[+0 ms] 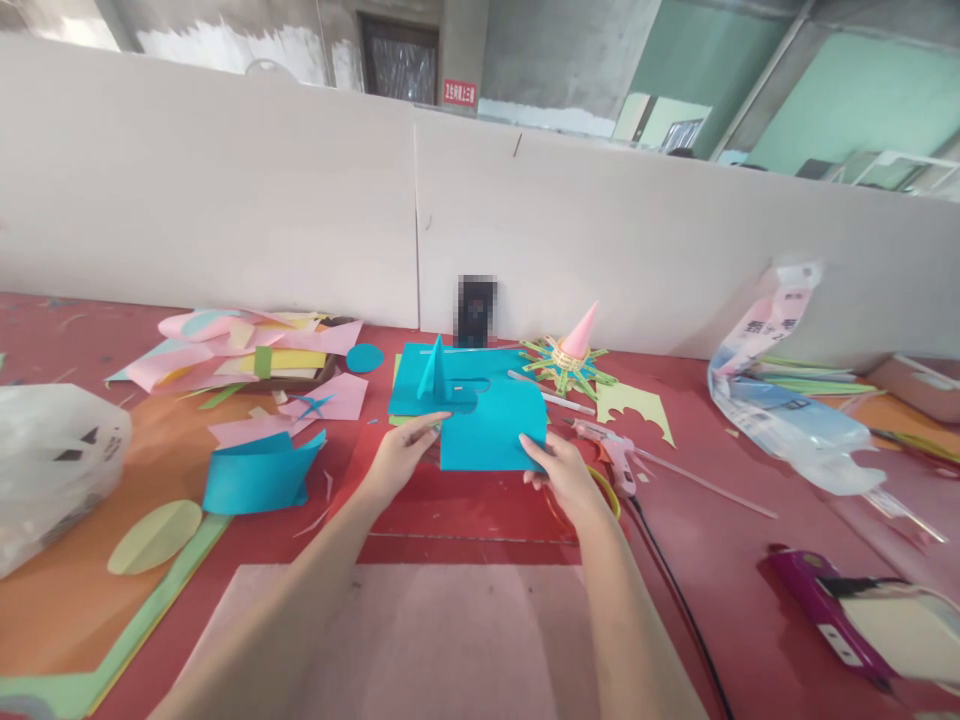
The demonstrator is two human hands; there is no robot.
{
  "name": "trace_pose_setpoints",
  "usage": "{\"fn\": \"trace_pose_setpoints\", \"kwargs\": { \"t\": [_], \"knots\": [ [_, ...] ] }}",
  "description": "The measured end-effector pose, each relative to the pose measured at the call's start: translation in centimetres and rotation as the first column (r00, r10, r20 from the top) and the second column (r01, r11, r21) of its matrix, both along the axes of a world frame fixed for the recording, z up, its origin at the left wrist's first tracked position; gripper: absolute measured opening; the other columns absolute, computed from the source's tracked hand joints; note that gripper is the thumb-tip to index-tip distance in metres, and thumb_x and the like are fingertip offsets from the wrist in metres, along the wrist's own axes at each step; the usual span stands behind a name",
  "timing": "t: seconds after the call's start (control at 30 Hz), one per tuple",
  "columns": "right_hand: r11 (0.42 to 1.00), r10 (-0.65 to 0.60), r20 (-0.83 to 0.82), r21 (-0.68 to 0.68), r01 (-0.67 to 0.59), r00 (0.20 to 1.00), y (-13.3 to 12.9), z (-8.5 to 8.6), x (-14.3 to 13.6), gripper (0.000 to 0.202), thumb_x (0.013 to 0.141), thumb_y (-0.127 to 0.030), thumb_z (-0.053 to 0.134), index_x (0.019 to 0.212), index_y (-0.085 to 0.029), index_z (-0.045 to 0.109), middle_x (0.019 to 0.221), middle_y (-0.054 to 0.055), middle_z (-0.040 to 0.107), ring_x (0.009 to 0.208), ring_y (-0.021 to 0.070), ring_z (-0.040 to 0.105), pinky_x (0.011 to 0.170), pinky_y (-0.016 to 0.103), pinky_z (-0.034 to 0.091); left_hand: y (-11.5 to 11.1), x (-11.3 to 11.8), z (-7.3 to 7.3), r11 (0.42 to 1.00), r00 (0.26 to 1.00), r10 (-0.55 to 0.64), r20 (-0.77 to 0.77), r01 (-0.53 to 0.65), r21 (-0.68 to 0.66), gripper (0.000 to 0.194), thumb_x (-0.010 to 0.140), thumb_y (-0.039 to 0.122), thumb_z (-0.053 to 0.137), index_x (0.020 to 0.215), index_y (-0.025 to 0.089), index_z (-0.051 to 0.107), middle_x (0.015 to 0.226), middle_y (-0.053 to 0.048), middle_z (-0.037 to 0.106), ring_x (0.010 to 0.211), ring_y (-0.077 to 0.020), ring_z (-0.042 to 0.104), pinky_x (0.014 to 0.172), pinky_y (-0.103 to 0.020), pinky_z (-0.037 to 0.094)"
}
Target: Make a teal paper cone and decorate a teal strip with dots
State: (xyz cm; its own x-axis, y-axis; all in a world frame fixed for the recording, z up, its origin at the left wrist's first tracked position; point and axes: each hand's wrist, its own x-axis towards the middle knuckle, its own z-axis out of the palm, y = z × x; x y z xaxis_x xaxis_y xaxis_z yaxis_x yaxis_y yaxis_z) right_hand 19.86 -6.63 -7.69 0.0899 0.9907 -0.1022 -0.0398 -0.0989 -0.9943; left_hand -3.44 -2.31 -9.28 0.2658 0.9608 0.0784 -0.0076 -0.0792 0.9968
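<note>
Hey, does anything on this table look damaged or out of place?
Two things. Right of the right hand, which holds a blue sheet, a pale yellow sheet has scalloped bites missing from its edge. To the left, paper scraps spill past the sides of a brown tray, looking untidy.

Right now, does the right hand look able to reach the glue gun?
Probably yes: the glue gun lies near the right hand, apparently uncovered, though that hand would first have to release the blue paper.

Red tabletop [720,565], pale partition [262,200] behind it, dark-framed opening [401,62], red sign [460,93], green wall [870,85] upper right
</note>
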Motion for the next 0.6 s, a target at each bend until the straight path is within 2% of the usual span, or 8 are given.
{"fn": "trace_pose_setpoints", "kwargs": {
  "t": [0.1,0.2,0.37,0.5,0.6],
  "knots": [
    [0.999,-0.044,-0.076,0.004,0.044,0.996,0.0,0.1,0.0,0.029,0.066,-0.039,0.067,0.084,-0.018,0.060,0.069,-0.001,0.061,0.041,0.0071,0.052,0.035,0.018,0.039,-0.2,-0.2,0.5,0.998,0.997,-0.056,0.050,0.055,0.031,0.044,0.078,0.035,0.052,0.120,0.022,0.051,0.104,-0.003,0.065,0.084,-0.0176,0.063,0.075,-0.031,0.052],
    [0.997,-0.077,-0.101,0.008,0.078,0.992,0.0,-0.1,0.1,0.028,0.065,-0.038,0.069,0.082,-0.017,0.060,0.068,-0.003,0.060,0.041,0.0064,0.052,0.036,0.017,0.039,-0.4,-0.2,0.4,0.986,0.994,-0.099,-0.053,0.105,0.126,0.032,0.073,0.028,0.058,0.103,0.020,0.063,0.109,-0.004,0.064,0.096,-0.0197,0.060,0.086,-0.032,0.048],
    [0.998,-0.056,-0.114,0.024,0.059,0.992,0.0,-0.1,0.1,0.027,0.065,-0.037,0.069,0.080,-0.017,0.059,0.066,-0.003,0.057,0.041,0.0056,0.051,0.035,0.017,0.036,-0.5,-0.1,-0.1,0.968,0.981,-0.113,-0.161,0.145,0.204,0.024,0.069,0.024,0.061,0.092,0.023,0.067,0.099,-0.002,0.067,0.094,-0.0193,0.061,0.085,-0.031,0.047],
    [0.999,-0.043,-0.124,0.016,0.045,0.991,-0.1,0.3,0.0,0.026,0.064,-0.036,0.070,0.079,-0.016,0.060,0.067,-0.003,0.056,0.040,0.0047,0.049,0.034,0.016,0.033,-0.4,-0.2,-0.4,0.979,0.986,-0.120,-0.113,0.137,0.154,0.015,0.068,0.029,0.065,0.080,0.022,0.069,0.085,-0.003,0.070,0.081,-0.0190,0.064,0.076,-0.031,0.050],
    [0.999,-0.038,-0.163,0.024,0.043,0.986,-0.2,0.5,-0.3,0.025,0.064,-0.034,0.070,0.078,-0.016,0.060,0.066,-0.002,0.055,0.040,0.0043,0.048,0.035,0.016,0.032,-0.2,0.0,-0.6,0.992,0.997,-0.063,-0.043,0.067,0.103,0.012,0.065,0.032,0.068,0.065,0.020,0.068,0.071,-0.002,0.069,0.072,-0.0178,0.064,0.073,-0.030,0.050]
  ]
}}
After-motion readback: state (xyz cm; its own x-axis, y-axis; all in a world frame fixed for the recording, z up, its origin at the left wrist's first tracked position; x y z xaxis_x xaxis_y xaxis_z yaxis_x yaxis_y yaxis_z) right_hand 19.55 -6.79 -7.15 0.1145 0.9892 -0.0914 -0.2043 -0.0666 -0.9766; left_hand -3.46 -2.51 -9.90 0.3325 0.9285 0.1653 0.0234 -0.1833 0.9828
